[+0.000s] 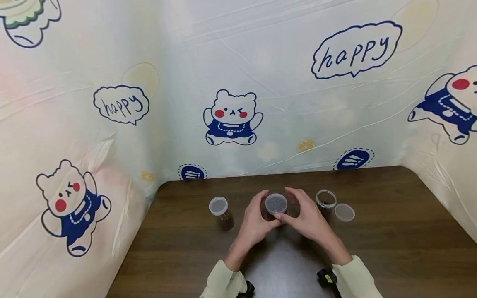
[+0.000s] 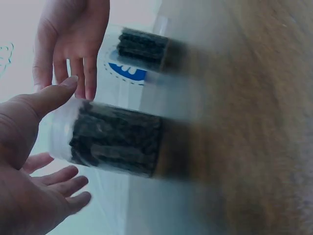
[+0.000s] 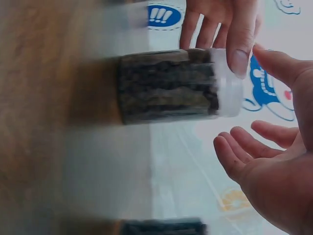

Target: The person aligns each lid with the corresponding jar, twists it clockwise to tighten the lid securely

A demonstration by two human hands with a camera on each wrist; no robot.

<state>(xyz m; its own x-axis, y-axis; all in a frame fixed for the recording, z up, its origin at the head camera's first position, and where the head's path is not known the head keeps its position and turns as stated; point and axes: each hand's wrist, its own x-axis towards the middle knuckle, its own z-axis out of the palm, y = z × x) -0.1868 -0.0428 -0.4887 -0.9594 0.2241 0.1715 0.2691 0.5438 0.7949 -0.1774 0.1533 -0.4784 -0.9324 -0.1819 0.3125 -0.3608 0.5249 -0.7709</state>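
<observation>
Cupping middle jar (image 2: 117, 139) between left hand (image 1: 256, 220) and right hand (image 1: 307, 216), fingers spread loosely, not clenched; can't confirm thumb contact with lid (image 1: 276, 203). Keep upright in place on table (image 1: 179, 256), between capped jar (image 1: 225, 220) and lidless jar (image 1: 326, 210). Better to brace low, work lid level.

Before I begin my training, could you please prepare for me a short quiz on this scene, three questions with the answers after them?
1. True or false: the middle jar, between the left hand and the right hand, has no lid on it.
2. Fill the gap: a loose lid lies on the table beside the ____ jar.
3. Count: how many jars does the head view show?

Key:
1. False; a pale lid covers it.
2. Right; the right jar stands open.
3. Three: the left jar, the middle jar and the right jar.
</observation>
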